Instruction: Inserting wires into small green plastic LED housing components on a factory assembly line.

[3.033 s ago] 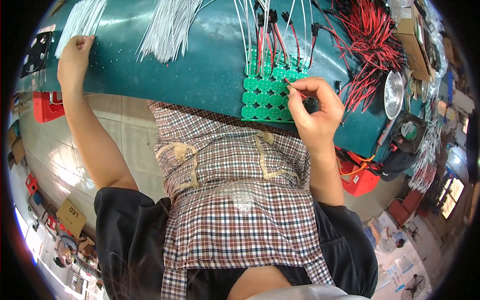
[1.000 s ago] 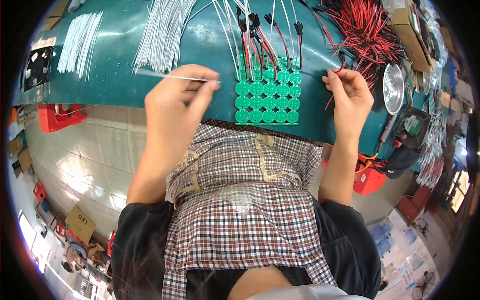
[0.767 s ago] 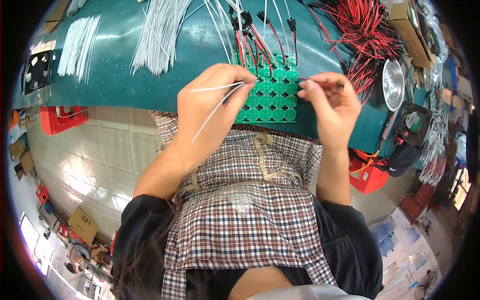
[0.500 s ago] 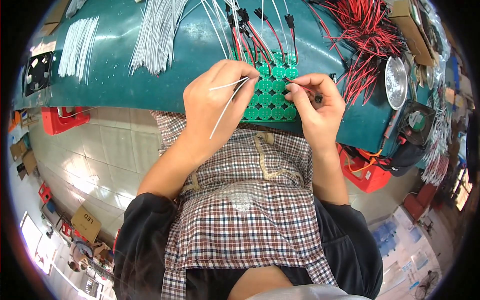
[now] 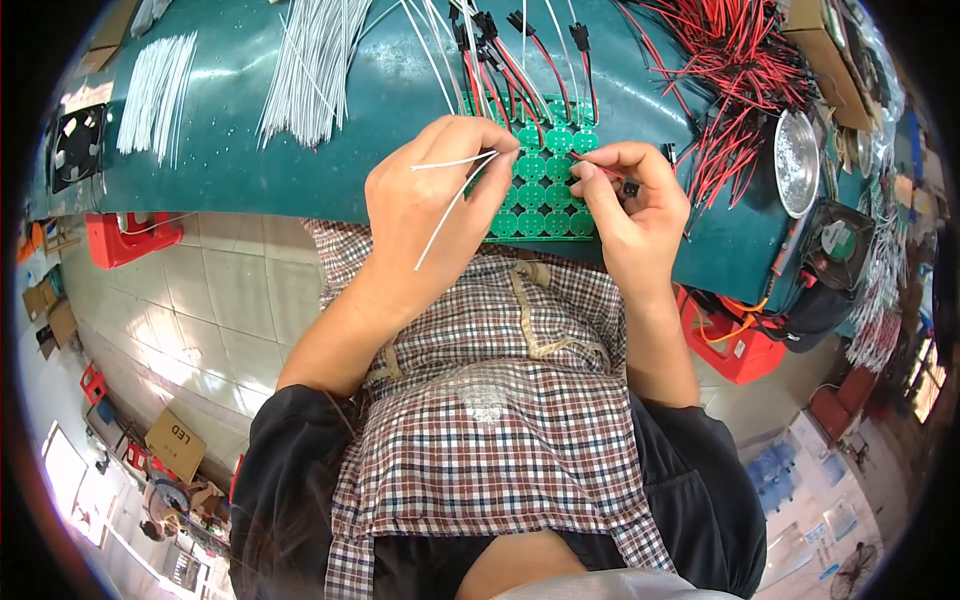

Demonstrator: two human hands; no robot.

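Note:
A green circuit board panel [image 5: 545, 223], made of several round sections, lies at the near edge of the table between my hands. My left hand [image 5: 430, 195] is closed over its left side, with thin white wires [image 5: 440, 232] pinched between thumb and fingers, their tails hanging back over the hand. At the panel's right side my right hand [image 5: 640, 205] pinches a red and black wire lead [image 5: 612, 173]; a dark connector shows by its palm. Several red and black leads with black connectors [image 5: 487, 25] and white wires rise from the panel's far rows.
Bundles of white wires [image 5: 310, 75] lie at the far left, near a black fan [image 5: 78, 148]. A heap of red and black wires [image 5: 735, 60] covers the far right. Beside it are a round metal dish [image 5: 794, 165], another fan [image 5: 836, 240] and a soldering iron [image 5: 782, 250].
Both hands stay almost in place over the panel. The white wire tails at my left hand and the connector by my right palm have shifted slightly.

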